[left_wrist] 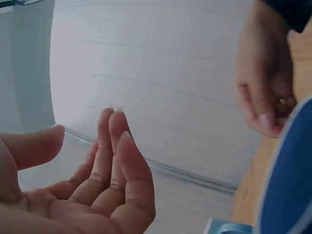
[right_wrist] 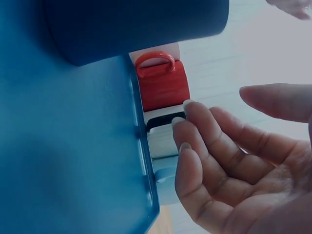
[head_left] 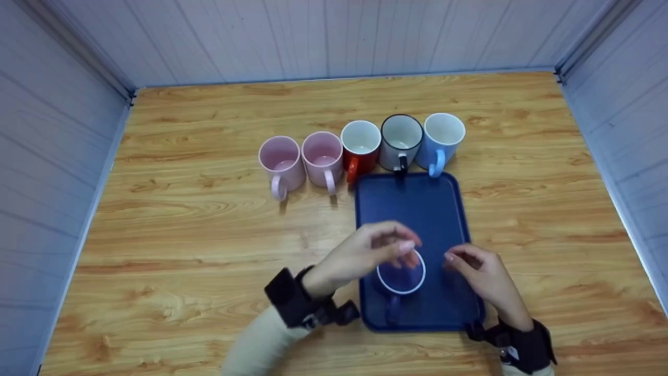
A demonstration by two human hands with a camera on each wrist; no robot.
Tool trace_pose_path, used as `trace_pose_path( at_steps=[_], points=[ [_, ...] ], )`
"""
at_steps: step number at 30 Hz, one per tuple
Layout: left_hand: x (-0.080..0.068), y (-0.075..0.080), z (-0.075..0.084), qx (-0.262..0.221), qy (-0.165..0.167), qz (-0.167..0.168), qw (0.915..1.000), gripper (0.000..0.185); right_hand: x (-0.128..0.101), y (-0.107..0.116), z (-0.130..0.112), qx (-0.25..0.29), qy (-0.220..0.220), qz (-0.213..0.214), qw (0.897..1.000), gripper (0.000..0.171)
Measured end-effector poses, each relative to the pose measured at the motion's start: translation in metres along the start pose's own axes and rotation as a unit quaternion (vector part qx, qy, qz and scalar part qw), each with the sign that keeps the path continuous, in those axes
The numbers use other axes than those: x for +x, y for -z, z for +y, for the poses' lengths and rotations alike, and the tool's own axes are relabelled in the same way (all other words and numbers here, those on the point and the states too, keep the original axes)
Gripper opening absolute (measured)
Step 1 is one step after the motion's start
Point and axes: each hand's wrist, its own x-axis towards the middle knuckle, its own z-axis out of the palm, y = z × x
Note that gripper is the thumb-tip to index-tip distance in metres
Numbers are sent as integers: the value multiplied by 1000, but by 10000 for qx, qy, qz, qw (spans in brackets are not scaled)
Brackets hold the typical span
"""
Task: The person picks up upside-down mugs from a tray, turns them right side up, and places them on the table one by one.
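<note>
A dark blue mug (head_left: 398, 281) with a white rim stands upright on the near part of a dark blue tray (head_left: 412, 203), its handle pointing toward me. My left hand (head_left: 365, 256) hovers over the mug's far side, fingers loosely bent and thumb apart, holding nothing. In the left wrist view the same hand (left_wrist: 105, 180) has no object between thumb and fingers. Above the tray's right edge, my right hand (head_left: 482, 274) is also without an object. The right wrist view shows its fingers (right_wrist: 214, 136) relaxed, apart from the mug (right_wrist: 141, 24).
Beyond the tray stands a row of upright mugs: two pink ones (head_left: 284, 175) (head_left: 321, 175), a red one (head_left: 368, 162), a white one with black rim and handle (head_left: 391, 156), and a light blue one (head_left: 428, 151). Pale panel walls (head_left: 334, 42) enclose the wooden table (head_left: 209, 235).
</note>
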Motion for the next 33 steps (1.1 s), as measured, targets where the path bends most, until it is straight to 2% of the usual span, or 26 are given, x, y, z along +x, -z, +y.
trace_pose_path(
  at_steps=[3, 6, 9, 12, 15, 17, 19, 21, 25, 27, 29, 33],
  points=[
    [-15, -2, -19, 540, 43, 51, 9985, 19, -1, -1, 1, -35, 4, -14, 10000, 6],
    [-28, -3, -37, 1393, -76, 70, 9902, 15, -1, -2, 1, -41, 60, -27, 10000, 5],
    [-38, -5, -53, 2340, -246, 209, 9717, 16, -1, -3, 1, -74, 97, -24, 9999, 5],
    [-45, -9, -67, 3126, -182, 369, 9490, 18, -2, -6, -1, -66, 184, 4, 9998, 5],
    [-48, -13, -76, 3571, 5, 457, 9329, 20, -4, -9, -2, 51, 367, 84, 9993, 6],
    [-49, -17, -82, 3682, 136, 481, 9284, 22, -5, -12, -1, 248, 532, 139, 9982, 8],
    [-49, -20, -88, 3635, 265, 505, 9298, 23, -5, -14, 0, 456, 696, 162, 9964, 11],
    [-49, -23, -93, 3370, 447, 547, 9388, 23, -6, -16, 2, 648, 843, 148, 9942, 15],
    [-48, -28, -98, 2272, 759, 764, 9679, 18, -7, -19, 6, 794, 1028, 106, 9915, 17],
    [-47, -30, -99, 1692, 886, 905, 9774, 15, -7, -20, 7, 842, 1030, 73, 9911, 15],
    [-47, -32, -99, 1179, 963, 1020, 9831, 13, -8, -21, 9, 850, 1002, 40, 9913, 14],
    [-48, -37, -100, 319, 1002, 1117, 9882, 11, -9, -22, 9, 745, 923, 2, 9929, 16]
  ],
)
